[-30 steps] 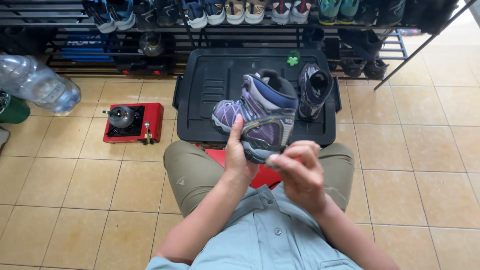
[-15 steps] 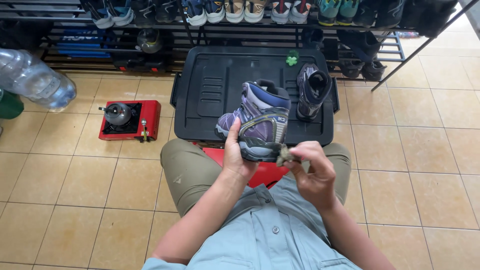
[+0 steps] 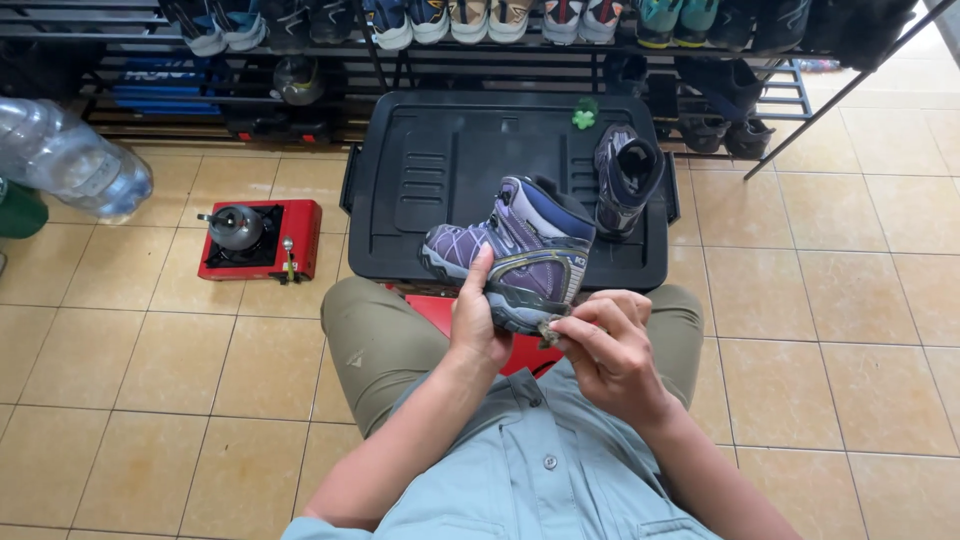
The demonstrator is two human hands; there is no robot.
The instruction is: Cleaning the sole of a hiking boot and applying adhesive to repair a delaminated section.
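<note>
Boot's heel now sits lower and closer to the body than half a second ago; right hand has slid under it, and the head camera has shifted so the black lid fills more of the middle.

Left hand is wrapped around the sole of the purple hiking boot, thumb up along the side, fingers hidden underneath. Boot is held in the air, toe pointing left, just above the lap and the near edge of the black plastic bin lid.

Right hand is pinched shut on something small and dark at the heel. Too small to tell what it is; could be a cloth scrap, a lace end or dirt. Fingers curled in tight, nothing spare.

To do this bit well, my read: keep the left-hand grip firm on the sole so the boot doesn't twist, work the pinch at the heel in short pulls, and keep the heel tipped toward the eyes.

Around it: second boot stands upright on the far right of the lid, well apart from the held one. Small green thing at the lid's back edge. Red portable gas stove with a small kettle on the tiled floor to the left. Clear water bottle at far left. Shoe rack with pairs along the back.
</note>
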